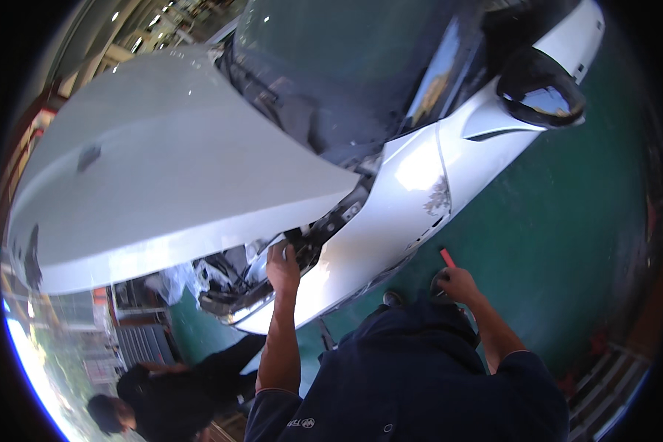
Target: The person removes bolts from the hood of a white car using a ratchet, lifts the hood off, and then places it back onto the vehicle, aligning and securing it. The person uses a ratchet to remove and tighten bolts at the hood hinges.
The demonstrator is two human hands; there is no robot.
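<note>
A silver-white car with its hood (169,155) slightly raised stands in front of me. My left hand (282,267) reaches to the gap between the hood edge and the front fender (368,236), beside black engine-bay parts (324,230). Its fingers point up with a small space between them, and I see nothing held. Lower right, out over the floor, my right hand (458,285) is closed around a short red stick-like thing (448,258) with a dark tip. The hand hides the rest of it.
Clear plastic sheeting (178,283) hangs by the opened front end. Another person in dark clothes (177,398) bends low at the lower left. A black side mirror (541,88) juts out at the upper right. Green floor (567,221) runs along the car's side.
</note>
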